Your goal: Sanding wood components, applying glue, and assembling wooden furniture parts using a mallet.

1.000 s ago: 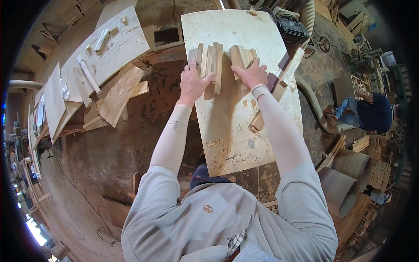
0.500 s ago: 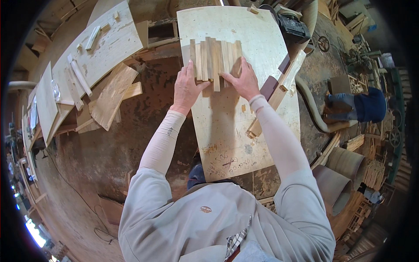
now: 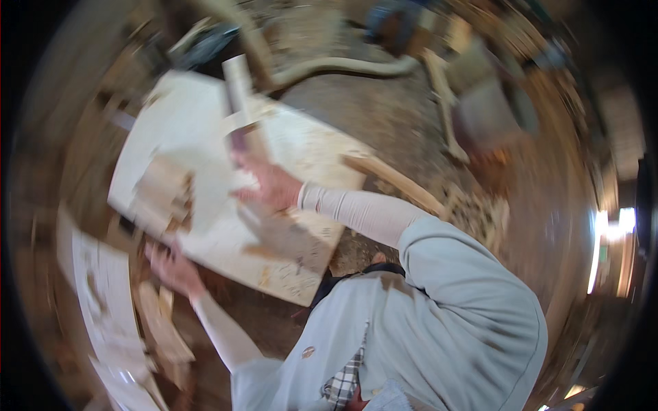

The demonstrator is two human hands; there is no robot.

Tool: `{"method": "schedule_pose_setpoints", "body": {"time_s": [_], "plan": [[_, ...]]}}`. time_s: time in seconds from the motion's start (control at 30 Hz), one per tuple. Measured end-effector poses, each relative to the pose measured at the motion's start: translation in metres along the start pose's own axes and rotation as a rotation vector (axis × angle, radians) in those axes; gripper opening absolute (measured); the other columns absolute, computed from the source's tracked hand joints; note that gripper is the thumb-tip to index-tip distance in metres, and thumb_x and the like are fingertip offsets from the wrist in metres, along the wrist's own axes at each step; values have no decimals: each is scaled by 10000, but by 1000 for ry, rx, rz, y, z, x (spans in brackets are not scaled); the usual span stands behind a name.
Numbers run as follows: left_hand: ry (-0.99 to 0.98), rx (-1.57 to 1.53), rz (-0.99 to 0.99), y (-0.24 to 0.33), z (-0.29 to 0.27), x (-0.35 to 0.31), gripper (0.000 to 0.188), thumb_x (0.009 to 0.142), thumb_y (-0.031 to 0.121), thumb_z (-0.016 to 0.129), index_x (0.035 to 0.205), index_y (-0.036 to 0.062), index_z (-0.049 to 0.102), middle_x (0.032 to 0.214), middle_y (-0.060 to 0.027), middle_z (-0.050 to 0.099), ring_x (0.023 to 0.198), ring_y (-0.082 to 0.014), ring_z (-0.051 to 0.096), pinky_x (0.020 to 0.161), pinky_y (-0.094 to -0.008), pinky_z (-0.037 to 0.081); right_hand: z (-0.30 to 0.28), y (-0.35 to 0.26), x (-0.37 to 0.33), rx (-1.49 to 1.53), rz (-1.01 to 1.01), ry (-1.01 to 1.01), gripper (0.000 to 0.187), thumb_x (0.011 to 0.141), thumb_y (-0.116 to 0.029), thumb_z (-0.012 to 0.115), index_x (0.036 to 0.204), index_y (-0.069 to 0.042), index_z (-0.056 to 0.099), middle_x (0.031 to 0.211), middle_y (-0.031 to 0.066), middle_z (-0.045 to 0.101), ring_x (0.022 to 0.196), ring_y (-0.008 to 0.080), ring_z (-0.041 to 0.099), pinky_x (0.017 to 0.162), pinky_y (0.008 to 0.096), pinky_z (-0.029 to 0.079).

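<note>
My left hand (image 3: 175, 267) is at the left edge of the pale plywood sheet (image 3: 205, 236), near a row of narrow wooden strips (image 3: 163, 194). Its fingers look spread, with nothing seen in them. Over the middle of the sheet is my right hand (image 3: 271, 186), thumb and fingers apart. Its fingertips are close to the near end of a dark reddish-brown wooden piece (image 3: 240, 139); blur hides whether they touch. Beside that piece lie lighter lengths of wood (image 3: 236, 79).
Left of the sheet, another work surface (image 3: 103, 288) and loose boards (image 3: 163, 322) show. A long timber (image 3: 401, 181) sits by the sheet's right corner. Beyond are a thick hose (image 3: 336, 66), a large curved, barrel-like form (image 3: 486, 109) and part of another person (image 3: 397, 24).
My view has swung to the right and blurred. Both hands have come off the wooden strips; the right has moved across toward the dark piece, while the left stays near the strips.
</note>
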State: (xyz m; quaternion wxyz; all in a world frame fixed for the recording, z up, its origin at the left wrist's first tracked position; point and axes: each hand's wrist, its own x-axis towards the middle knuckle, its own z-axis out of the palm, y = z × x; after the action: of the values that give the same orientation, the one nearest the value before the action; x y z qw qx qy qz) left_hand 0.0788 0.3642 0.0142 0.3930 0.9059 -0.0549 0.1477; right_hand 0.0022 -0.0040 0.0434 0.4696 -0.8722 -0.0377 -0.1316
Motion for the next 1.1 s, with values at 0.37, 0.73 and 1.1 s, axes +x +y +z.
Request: {"method": "schedule_pose_setpoints", "body": {"time_s": [0.37, 0.73, 1.1], "plan": [[-168, -143, 632, 233, 114, -134, 504, 1094, 224, 752, 1517, -15, 618, 1469, -222, 632, 1290, -375, 642, 1035, -473, 589, -213, -35, -443, -113, 506, 863, 700, 1081, -406, 752, 1611, -21, 503, 1429, 207, 636, 1089, 278, 768, 943, 393, 650], [-894, -205, 1134, 492, 251, -382, 458, 1059, 206, 778, 1459, 13, 667, 1462, -202, 625, 1395, -401, 573, 1141, -520, 504, -237, -39, -757, -42, 1001, 1196, 670, 1098, -456, 704, 1565, -1, 550, 1337, 216, 688, 1009, 274, 796, 895, 396, 621], [-1333, -231, 1376, 617, 369, -559, 412, 1022, 204, 812, 1374, 11, 720, 1410, -179, 679, 1307, -382, 642, 1104, -474, 520, -267, -43, -884, -196, 1274, 1617, 545, 1068, -317, 770, 1474, 13, 621, 1272, 215, 729, 990, 327, 790, 856, 411, 640]]}}
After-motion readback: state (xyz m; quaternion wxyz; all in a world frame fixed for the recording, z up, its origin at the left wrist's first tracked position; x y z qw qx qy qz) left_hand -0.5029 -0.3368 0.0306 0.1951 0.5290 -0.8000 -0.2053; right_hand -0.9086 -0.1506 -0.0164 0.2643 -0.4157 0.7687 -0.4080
